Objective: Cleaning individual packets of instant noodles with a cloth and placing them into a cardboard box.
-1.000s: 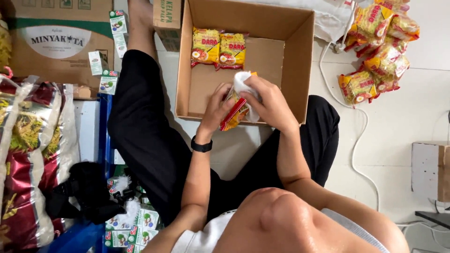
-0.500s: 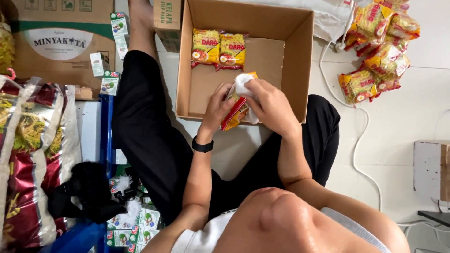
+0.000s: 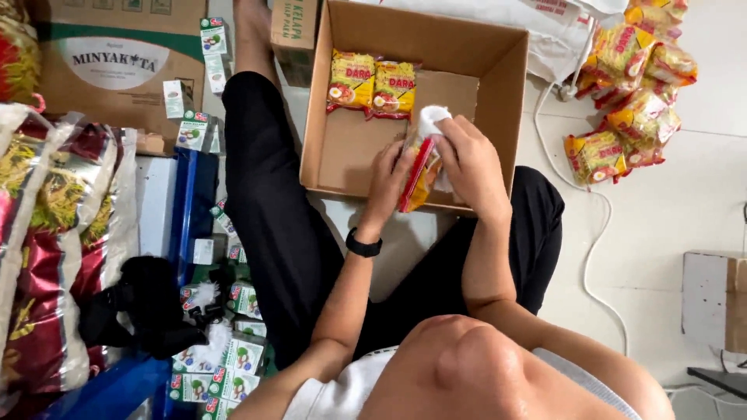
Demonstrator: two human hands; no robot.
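My left hand point(image 3: 387, 183), with a black watch on the wrist, grips a yellow and red snack packet point(image 3: 418, 177) on edge over the near wall of an open cardboard box point(image 3: 498, 93). My right hand point(image 3: 471, 167) presses a white cloth point(image 3: 430, 120) against the top of that packet. Two more yellow packets point(image 3: 352, 80) point(image 3: 394, 87) lie flat side by side at the far end of the box. The rest of the box floor is bare cardboard.
A pile of several similar packets point(image 3: 622, 93) lies on the white floor at the upper right, by a white cable point(image 3: 591, 233). Large cardboard cartons point(image 3: 117, 62), big printed sacks point(image 3: 47, 233) and small green and white cartons point(image 3: 233, 350) crowd the left side.
Both hands with the packet have shifted slightly to the right, and the white cloth has moved up along the packet.
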